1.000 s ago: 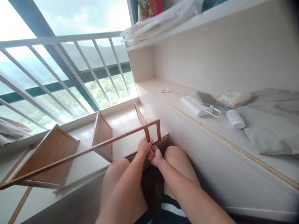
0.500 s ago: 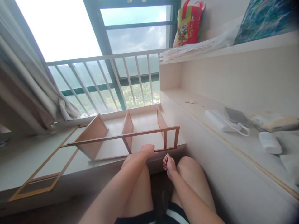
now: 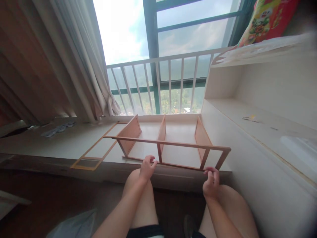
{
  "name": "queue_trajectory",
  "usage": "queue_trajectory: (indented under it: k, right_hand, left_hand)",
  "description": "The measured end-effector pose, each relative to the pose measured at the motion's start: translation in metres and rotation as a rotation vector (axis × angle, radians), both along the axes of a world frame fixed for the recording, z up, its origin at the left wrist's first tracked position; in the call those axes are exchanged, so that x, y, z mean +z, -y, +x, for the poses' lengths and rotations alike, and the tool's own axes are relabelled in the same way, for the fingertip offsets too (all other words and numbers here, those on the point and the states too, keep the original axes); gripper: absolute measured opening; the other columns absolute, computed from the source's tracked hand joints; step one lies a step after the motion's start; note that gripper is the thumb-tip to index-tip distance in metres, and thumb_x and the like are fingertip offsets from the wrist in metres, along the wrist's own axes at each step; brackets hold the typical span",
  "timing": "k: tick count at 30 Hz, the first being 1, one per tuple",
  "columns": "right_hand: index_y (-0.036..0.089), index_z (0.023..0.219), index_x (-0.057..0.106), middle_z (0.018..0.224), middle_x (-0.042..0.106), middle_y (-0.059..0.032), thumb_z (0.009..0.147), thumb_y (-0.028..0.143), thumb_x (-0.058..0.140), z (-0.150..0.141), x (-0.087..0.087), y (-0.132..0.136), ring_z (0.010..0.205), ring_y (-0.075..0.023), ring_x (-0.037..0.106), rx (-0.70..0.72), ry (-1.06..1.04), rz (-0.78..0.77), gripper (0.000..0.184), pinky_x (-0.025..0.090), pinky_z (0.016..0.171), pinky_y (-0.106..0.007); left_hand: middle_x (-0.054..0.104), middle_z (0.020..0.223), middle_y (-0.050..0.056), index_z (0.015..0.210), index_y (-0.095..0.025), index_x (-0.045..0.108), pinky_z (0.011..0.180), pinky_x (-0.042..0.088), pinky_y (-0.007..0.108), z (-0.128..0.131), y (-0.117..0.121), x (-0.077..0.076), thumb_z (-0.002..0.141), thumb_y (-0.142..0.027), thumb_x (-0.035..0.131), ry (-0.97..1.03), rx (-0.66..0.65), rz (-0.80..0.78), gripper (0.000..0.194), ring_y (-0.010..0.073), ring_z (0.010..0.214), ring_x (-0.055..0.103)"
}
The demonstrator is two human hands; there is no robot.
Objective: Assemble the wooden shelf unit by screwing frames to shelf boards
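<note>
A light wooden shelf frame [image 3: 170, 143] with three upright panels lies on its side on the window ledge [image 3: 61, 145]. My left hand [image 3: 147, 168] grips its near bottom rail by the middle panel, fingers curled over the wood. My right hand [image 3: 211, 180] pinches the same rail near the frame's right end. A separate flat wooden frame [image 3: 95, 153] lies on the ledge to the left, touching the shelf's left end. Both my knees are just under the ledge.
A white railing [image 3: 170, 82] and window stand behind the ledge. Curtains [image 3: 81, 66] hang at the left. A white built-in shelf unit [image 3: 260, 99] rises on the right, with a red bag [image 3: 267, 19] on top. A pale plastic bag [image 3: 74, 226] lies on the dark floor.
The view has swung left. My left hand has moved left along the bottom rail to the middle panel. My right hand has risen from my knee and taken the rail's right end.
</note>
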State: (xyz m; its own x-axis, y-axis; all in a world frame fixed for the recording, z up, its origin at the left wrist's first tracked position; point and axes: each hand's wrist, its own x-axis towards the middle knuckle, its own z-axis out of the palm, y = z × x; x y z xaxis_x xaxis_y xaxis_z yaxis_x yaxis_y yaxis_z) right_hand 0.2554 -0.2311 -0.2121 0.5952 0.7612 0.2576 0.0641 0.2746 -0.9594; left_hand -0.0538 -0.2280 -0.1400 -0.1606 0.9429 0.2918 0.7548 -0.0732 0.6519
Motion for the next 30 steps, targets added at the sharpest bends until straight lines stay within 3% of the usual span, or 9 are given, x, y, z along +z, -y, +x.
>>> queue_trajectory:
  k: [2,6,12,15,20,24,27,28,30]
  right_hand:
    - [0.018,0.108,0.057,0.106,0.060,-0.0061,0.086,0.035,0.043,0.009,0.005,-0.013,0.095,-0.0190,0.056,-0.024,-0.042,0.089,0.030,0.042,0.089,-0.035]
    - [0.017,0.115,0.056,0.121,0.058,-0.0086,0.086,0.039,0.041,0.012,0.004,-0.040,0.115,-0.0218,0.052,0.161,-0.216,0.128,0.039,0.039,0.098,-0.040]
    - [0.019,0.117,0.058,0.121,0.061,-0.0079,0.086,0.046,0.043,0.016,-0.010,-0.055,0.115,-0.0209,0.054,0.257,-0.344,0.086,0.043,0.039,0.100,-0.040]
    - [0.020,0.116,0.059,0.122,0.061,-0.0082,0.086,0.047,0.046,0.023,-0.010,-0.056,0.116,-0.0215,0.054,0.273,-0.351,0.079,0.043,0.040,0.099,-0.041]
    - [0.020,0.115,0.060,0.121,0.061,-0.0078,0.084,0.046,0.048,0.028,-0.011,-0.060,0.118,-0.0224,0.053,0.274,-0.371,0.066,0.042,0.036,0.104,-0.044]
    - [0.020,0.119,0.057,0.124,0.059,-0.0080,0.085,0.046,0.047,0.023,-0.014,-0.057,0.121,-0.0231,0.050,0.273,-0.330,0.043,0.044,0.032,0.107,-0.046]
    - [0.019,0.126,0.053,0.129,0.055,-0.0096,0.086,0.045,0.044,0.014,-0.010,-0.050,0.123,-0.0240,0.048,0.208,-0.207,0.046,0.048,0.031,0.108,-0.045]
    - [0.019,0.128,0.051,0.132,0.053,-0.0098,0.087,0.043,0.043,0.012,-0.007,-0.047,0.124,-0.0240,0.047,0.185,-0.177,0.061,0.049,0.032,0.108,-0.045]
    - [0.020,0.131,0.048,0.136,0.049,-0.0094,0.088,0.041,0.041,0.008,-0.002,-0.043,0.128,-0.0236,0.044,0.159,-0.151,0.096,0.048,0.032,0.107,-0.045]
  left_hand:
    - [0.065,0.107,0.010,0.105,-0.017,0.059,0.091,0.047,0.034,-0.006,-0.005,-0.010,0.082,-0.035,0.054,0.074,0.015,0.040,0.029,0.0192,0.102,0.061]
    - [0.060,0.124,0.012,0.120,-0.017,0.054,0.089,0.050,0.032,0.009,-0.028,-0.016,0.081,-0.037,0.058,0.180,-0.080,0.003,0.044,0.0195,0.114,0.057]
    - [0.068,0.112,0.007,0.117,-0.022,0.056,0.081,0.053,0.027,0.033,-0.049,-0.018,0.086,-0.034,0.052,0.249,-0.071,-0.087,0.035,0.0169,0.102,0.064]
    - [0.070,0.109,0.007,0.116,-0.023,0.059,0.076,0.053,0.027,0.031,-0.049,-0.020,0.086,-0.037,0.050,0.209,-0.064,-0.069,0.035,0.0189,0.101,0.065]
    - [0.072,0.100,0.004,0.115,-0.026,0.062,0.076,0.051,0.028,0.032,-0.046,-0.015,0.088,-0.042,0.045,0.124,-0.047,-0.113,0.036,0.0178,0.081,0.068]
    - [0.072,0.101,0.004,0.119,-0.028,0.061,0.077,0.052,0.029,0.035,-0.044,-0.007,0.087,-0.042,0.048,0.138,-0.066,-0.165,0.038,0.0196,0.087,0.067]
    - [0.068,0.113,0.006,0.121,-0.026,0.059,0.077,0.052,0.029,0.017,-0.041,-0.007,0.083,-0.043,0.055,0.175,-0.107,-0.125,0.042,0.0207,0.100,0.063]
    - [0.066,0.115,0.008,0.121,-0.024,0.058,0.076,0.053,0.029,0.004,-0.039,-0.010,0.081,-0.044,0.057,0.195,-0.071,-0.077,0.045,0.0207,0.102,0.062]
    - [0.065,0.106,0.009,0.113,-0.019,0.059,0.076,0.052,0.031,-0.032,-0.035,-0.016,0.080,-0.048,0.057,0.236,0.130,0.060,0.044,0.0204,0.096,0.062]
